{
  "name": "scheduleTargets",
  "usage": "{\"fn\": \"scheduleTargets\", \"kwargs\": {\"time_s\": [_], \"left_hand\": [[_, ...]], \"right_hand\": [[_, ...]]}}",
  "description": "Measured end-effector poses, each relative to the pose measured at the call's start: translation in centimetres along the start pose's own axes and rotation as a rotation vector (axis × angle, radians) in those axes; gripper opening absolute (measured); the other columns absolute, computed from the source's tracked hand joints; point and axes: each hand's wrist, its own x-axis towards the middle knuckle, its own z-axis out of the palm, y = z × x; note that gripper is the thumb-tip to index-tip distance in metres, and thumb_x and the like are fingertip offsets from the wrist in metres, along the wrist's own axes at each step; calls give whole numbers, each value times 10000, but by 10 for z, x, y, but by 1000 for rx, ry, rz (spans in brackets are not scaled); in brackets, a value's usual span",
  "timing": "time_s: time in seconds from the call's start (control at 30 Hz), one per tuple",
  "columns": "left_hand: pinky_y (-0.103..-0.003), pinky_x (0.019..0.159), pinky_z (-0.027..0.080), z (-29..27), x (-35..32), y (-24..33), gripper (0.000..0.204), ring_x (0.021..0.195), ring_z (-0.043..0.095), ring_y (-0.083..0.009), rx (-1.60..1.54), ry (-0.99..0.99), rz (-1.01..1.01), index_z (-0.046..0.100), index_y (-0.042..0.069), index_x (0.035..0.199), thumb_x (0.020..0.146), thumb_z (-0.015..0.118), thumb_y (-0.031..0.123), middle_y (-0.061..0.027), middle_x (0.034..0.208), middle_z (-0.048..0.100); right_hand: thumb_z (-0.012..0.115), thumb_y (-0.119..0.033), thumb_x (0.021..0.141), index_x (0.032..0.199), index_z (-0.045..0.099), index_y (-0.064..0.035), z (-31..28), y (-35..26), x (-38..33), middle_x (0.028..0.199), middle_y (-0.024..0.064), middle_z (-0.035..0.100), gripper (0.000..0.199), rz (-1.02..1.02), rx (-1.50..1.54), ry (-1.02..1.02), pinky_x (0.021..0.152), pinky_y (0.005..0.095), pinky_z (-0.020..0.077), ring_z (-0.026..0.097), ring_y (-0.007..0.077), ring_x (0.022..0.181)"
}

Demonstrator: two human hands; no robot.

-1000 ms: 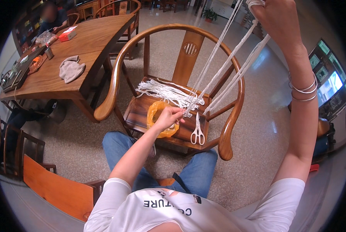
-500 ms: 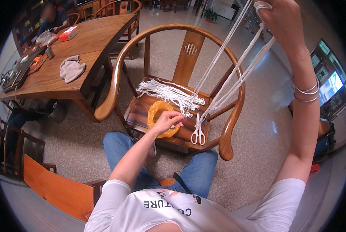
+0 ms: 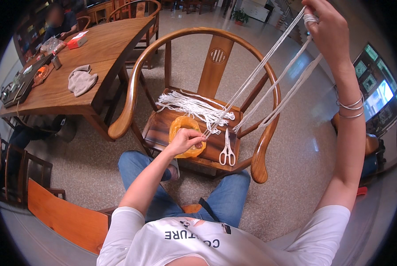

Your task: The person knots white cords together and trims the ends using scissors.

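White cords (image 3: 276, 48) stretch slantwise between my two hands. My right hand (image 3: 329, 29), raised high at the upper right, is closed on them, with some cord wound round a finger. Low over the chair seat, my left hand (image 3: 187, 141) pinches the lower cord ends between thumb and fingertips. Other strands hang slack from the right hand toward the seat. Beneath the left hand sits an orange-yellow ring-shaped thing (image 3: 177, 125), partly hidden by it. A bundle of cut white cords (image 3: 192, 106) lies across the seat. White-handled scissors (image 3: 227, 153) rest near the seat's front right.
The wooden armchair (image 3: 219, 55) faces me, its curved arms on both sides of my hands. On the left stands a wooden table (image 3: 114, 48) with a beige cloth (image 3: 82, 80) and a red box (image 3: 77, 41). Another person (image 3: 63, 24) sits beyond it.
My left hand has drawn slightly left and down with the cord ends. My right hand has shifted a little right, and the cords now run at a flatter slant.
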Motion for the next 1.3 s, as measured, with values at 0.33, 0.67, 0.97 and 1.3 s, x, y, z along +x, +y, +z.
{"fn": "scheduleTargets", "kwargs": {"time_s": [0.33, 0.67, 0.97, 1.3], "left_hand": [[-213, 597, 485, -5, 1, 1, 155, 686, 612, -87, -28, -108, 62, 676, -32, 928, 871, 610, 97, -65, 818, 653], [-194, 623, 476, 9, 9, 8, 248, 687, 606, -58, -220, -150, -80, 655, 14, 1012, 932, 536, 217, -23, 766, 659], [-186, 581, 460, 9, 19, -4, 229, 658, 593, -52, -326, -149, -194, 668, 22, 992, 917, 555, 206, -30, 760, 664], [-177, 560, 425, 14, 20, -1, 201, 619, 543, -35, -247, -175, -104, 681, 30, 1016, 908, 573, 162, -3, 795, 656]], "right_hand": [[556, -29, 711, 745, 598, 0, 5, 4, -3, 707, 166, 566, 62, 92, 60, -13, 618, 383, 455, 573, 324, 678], [558, -26, 724, 758, 599, 11, 5, -12, 19, 708, 164, 563, 65, 24, 191, 42, 609, 375, 449, 568, 316, 668], [558, -28, 743, 765, 611, 11, 2, -21, 28, 714, 157, 573, 69, -20, 170, 34, 607, 363, 454, 568, 307, 660], [567, -23, 743, 785, 628, 15, 4, -24, 31, 730, 157, 584, 83, -49, 155, 30, 618, 366, 461, 576, 308, 669]]}}
